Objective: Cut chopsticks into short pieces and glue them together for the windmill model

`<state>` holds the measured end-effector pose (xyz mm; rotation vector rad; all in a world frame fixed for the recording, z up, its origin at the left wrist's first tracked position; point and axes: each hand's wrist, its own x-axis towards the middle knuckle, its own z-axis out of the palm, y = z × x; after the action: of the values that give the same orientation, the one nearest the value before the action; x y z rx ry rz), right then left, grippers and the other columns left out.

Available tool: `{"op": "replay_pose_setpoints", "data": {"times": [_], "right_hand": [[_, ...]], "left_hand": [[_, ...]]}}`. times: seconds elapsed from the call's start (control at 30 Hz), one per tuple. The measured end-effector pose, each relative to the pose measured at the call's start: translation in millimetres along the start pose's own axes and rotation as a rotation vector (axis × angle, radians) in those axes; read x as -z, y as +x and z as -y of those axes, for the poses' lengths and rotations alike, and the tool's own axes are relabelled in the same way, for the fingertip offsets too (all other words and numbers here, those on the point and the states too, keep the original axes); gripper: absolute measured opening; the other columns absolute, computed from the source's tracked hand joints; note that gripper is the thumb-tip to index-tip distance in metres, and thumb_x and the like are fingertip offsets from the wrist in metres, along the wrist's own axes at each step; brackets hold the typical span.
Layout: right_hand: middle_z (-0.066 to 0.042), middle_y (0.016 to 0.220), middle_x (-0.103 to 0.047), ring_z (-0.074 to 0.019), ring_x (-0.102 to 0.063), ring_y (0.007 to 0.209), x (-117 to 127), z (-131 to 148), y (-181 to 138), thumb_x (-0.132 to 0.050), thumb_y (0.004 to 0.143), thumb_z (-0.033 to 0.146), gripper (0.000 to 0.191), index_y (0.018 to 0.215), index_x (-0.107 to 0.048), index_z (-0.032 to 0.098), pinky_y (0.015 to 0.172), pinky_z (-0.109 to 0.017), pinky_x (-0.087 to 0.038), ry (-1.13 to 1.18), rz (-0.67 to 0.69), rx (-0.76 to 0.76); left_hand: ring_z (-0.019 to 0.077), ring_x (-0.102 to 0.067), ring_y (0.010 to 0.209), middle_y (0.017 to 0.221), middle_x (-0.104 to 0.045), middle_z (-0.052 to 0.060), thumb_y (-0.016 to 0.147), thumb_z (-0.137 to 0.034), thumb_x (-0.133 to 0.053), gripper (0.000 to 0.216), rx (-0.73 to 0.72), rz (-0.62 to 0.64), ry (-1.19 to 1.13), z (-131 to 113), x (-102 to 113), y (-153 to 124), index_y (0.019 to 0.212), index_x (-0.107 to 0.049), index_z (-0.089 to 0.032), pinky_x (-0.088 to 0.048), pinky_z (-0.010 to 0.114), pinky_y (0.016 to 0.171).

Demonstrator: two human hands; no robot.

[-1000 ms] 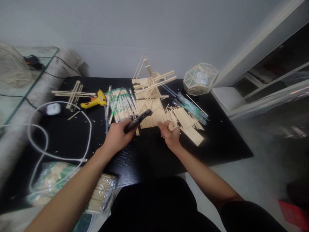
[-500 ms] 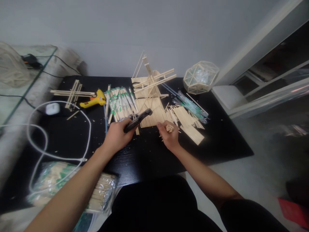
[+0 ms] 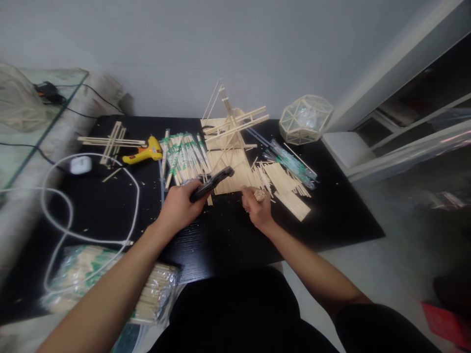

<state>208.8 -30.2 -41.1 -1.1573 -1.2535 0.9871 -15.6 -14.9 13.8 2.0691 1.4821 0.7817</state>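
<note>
My left hand (image 3: 181, 206) is closed around a black hand tool (image 3: 213, 183), long and narrow, its far end pointing up and right; its exact kind is unclear. In my right hand (image 3: 258, 210) a small bundle of thin wooden sticks (image 3: 259, 195) is gripped, with the cut ends facing up. Between and beyond the hands lies a flat panel of sticks (image 3: 235, 171). A stick-built frame (image 3: 231, 122) rises at its back. To the right of my right hand are loose sticks and smaller stick panels (image 3: 293, 205).
Wrapped chopsticks (image 3: 186, 157) lie left of the panel, beside a yellow glue gun (image 3: 147, 151) and crossed sticks (image 3: 110, 142). A white cable (image 3: 138, 196) loops over the black table (image 3: 221, 245). Bagged sticks (image 3: 156, 289) sit front left. A stick polyhedron (image 3: 306, 119) stands back right.
My right hand has shifted very slightly, still gripping the stick bundle. The black tool stays in my left hand, and the view has moved a little.
</note>
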Motion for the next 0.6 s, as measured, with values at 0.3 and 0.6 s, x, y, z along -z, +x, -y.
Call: {"op": "replay_pose_setpoints", "data": {"times": [0.3, 0.6], "right_hand": [[0.004, 0.047, -0.041, -0.0109, -0.037, 0.046, -5, 10, -1, -0.067, 0.091, 0.053, 0.057, 0.05, -0.04, 0.024, 0.05, -0.029, -0.032, -0.105, -0.02, 0.051], [0.003, 0.054, -0.046, -0.0132, -0.042, 0.054, -7, 7, 1, -0.069, 0.078, 0.041, 0.036, 0.054, -0.048, 0.022, 0.052, -0.028, -0.038, -0.102, -0.003, 0.024]], "left_hand": [[0.0141, -0.057, 0.06, 0.072, -0.065, 0.0, 0.088, -0.026, -0.058, 0.008, -0.098, 0.057, 0.035, 1, -11, -5, 0.091, -0.063, -0.02, -0.041, 0.025, 0.061], [0.0257, -0.068, 0.087, 0.101, -0.072, 0.01, 0.084, -0.021, -0.06, 0.026, -0.104, 0.097, 0.48, -21, -18, -11, 0.11, -0.063, -0.019, -0.047, 0.032, 0.069]]}}
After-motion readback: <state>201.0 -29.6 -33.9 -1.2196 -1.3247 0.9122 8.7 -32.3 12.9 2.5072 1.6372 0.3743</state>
